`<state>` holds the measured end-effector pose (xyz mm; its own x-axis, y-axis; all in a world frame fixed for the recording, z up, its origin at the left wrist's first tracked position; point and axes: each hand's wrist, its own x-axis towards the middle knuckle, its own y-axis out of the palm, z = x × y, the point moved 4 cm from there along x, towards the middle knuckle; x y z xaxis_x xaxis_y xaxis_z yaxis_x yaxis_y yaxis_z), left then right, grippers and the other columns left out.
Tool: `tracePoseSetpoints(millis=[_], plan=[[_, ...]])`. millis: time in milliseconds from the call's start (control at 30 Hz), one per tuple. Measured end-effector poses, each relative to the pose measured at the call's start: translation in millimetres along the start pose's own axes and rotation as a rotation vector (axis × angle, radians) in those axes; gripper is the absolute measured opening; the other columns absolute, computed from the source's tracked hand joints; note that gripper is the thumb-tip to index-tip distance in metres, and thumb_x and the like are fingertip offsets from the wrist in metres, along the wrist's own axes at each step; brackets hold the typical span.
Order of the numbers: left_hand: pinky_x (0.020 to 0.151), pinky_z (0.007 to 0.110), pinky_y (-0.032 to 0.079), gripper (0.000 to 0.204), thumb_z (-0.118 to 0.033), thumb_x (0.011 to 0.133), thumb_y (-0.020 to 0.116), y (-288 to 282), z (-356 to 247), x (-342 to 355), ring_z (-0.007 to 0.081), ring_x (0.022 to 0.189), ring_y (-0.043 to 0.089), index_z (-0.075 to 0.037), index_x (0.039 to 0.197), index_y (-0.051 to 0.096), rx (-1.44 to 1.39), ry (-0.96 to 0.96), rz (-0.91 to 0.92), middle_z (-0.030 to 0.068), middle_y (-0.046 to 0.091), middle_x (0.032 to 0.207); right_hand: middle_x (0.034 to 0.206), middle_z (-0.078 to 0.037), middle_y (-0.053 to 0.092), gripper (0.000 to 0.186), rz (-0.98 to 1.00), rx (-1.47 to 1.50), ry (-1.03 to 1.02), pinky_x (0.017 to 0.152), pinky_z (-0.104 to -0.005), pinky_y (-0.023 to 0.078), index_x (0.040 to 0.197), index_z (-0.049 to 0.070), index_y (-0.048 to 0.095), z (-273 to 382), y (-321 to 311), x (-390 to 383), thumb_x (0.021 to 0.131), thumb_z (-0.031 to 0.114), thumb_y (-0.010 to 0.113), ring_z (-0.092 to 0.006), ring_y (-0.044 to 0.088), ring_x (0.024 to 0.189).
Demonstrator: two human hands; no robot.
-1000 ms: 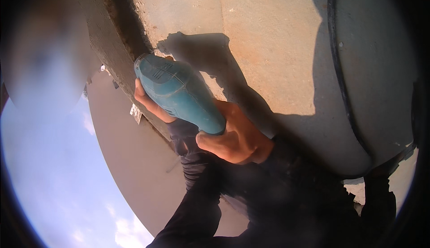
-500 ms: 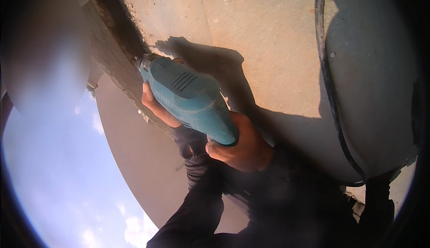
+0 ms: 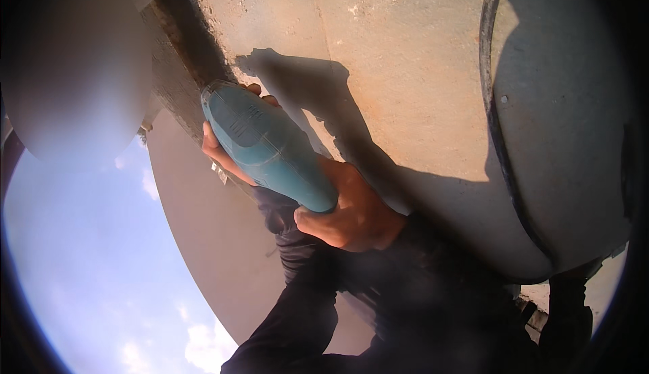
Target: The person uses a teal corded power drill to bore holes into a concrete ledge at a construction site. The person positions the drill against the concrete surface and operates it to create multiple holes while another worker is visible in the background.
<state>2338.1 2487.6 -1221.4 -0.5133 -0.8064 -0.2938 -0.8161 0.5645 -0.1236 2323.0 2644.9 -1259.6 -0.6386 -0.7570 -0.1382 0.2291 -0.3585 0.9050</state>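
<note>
A teal power tool [image 3: 270, 144] with a rounded housing and vent slots slants across the middle of the view. My right hand [image 3: 362, 208] is wrapped around its narrower rear end. Farther forward, my left hand [image 3: 222, 152] cups the front part from beneath, with the thumb side on the left and fingertips showing at the right edge. The tool's front end is beside a dark gap [image 3: 193, 33] at the foot of a concrete edge. Whatever is fitted at its tip is hidden by the housing.
A black cable or hose [image 3: 488, 83] runs down the right side over sunlit concrete [image 3: 412, 70]. My shadow and the tool's fall on that surface. A blurred pale shape [image 3: 74, 70] covers the upper left, with sky [image 3: 88, 252] below it.
The tool and both hands have shifted slightly left. The tool's housing has tipped, so its metal front collar no longer shows. Both hands keep their grip.
</note>
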Motion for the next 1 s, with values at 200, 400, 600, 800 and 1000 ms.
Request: tracePoseSetpoints(millis=[200,400,600,800,1000], plan=[[0.058,0.033,0.057,0.062,-0.058,0.089,0.039,4.8,-9.0,-10.1,0.0258,0.078,0.065,-0.002,0.108,0.057,0.013,0.054,0.068,0.0196,0.062,0.098,0.081,-0.015,0.052,0.020,-0.024,-0.201,-0.157,0.056,-0.0368,0.045,0.084,-0.002,0.054,12.6,10.4,-9.4,0.069,0.001,0.067,-0.0232,0.054,0.062],[0.055,0.033,0.056,0.061,-0.056,0.088,0.044,12.4,-16.3,-8.3,0.0259,0.076,0.064,-0.001,0.113,0.054,0.087,0.050,0.008,0.0203,0.060,0.102,0.084,-0.017,0.056,0.020,0.016,-0.340,-0.185,0.060,-0.0351,0.048,0.084,0.000,0.057,23.9,13.7,-5.3,0.068,0.003,0.068,-0.0250,0.059,0.065],[0.053,0.032,0.056,0.058,-0.048,0.086,0.053,7.6,-17.9,-4.7,0.0277,0.075,0.064,0.002,0.114,0.053,-0.206,-0.030,0.093,0.0234,0.059,0.102,0.075,-0.017,0.061,0.035,-0.016,-0.230,-0.124,0.061,-0.0360,0.050,0.098,-0.005,0.055,17.1,20.7,-2.1,0.071,0.012,0.070,-0.0274,0.063,0.066],[0.047,0.030,0.052,0.056,-0.046,0.087,0.050,14.1,-19.7,-16.6,0.0275,0.073,0.064,0.004,0.113,0.053,-0.206,0.020,0.010,0.0234,0.060,0.096,0.084,-0.020,0.061,0.047,0.021,-0.237,-0.096,0.064,-0.0375,0.051,0.110,-0.008,0.053,24.7,25.6,-14.8,0.070,0.010,0.072,-0.0282,0.063,0.068],[0.055,0.031,0.053,0.062,-0.050,0.090,0.047,-7.5,-12.7,-14.4,0.0275,0.083,0.061,0.005,0.117,0.051,-0.306,0.086,-0.084,0.0236,0.059,0.099,0.094,-0.022,0.058,0.042,0.118,-0.236,-0.005,0.064,-0.0370,0.051,0.107,-0.009,0.052,14.0,31.5,-13.1,0.071,0.006,0.068,-0.0297,0.063,0.069]])
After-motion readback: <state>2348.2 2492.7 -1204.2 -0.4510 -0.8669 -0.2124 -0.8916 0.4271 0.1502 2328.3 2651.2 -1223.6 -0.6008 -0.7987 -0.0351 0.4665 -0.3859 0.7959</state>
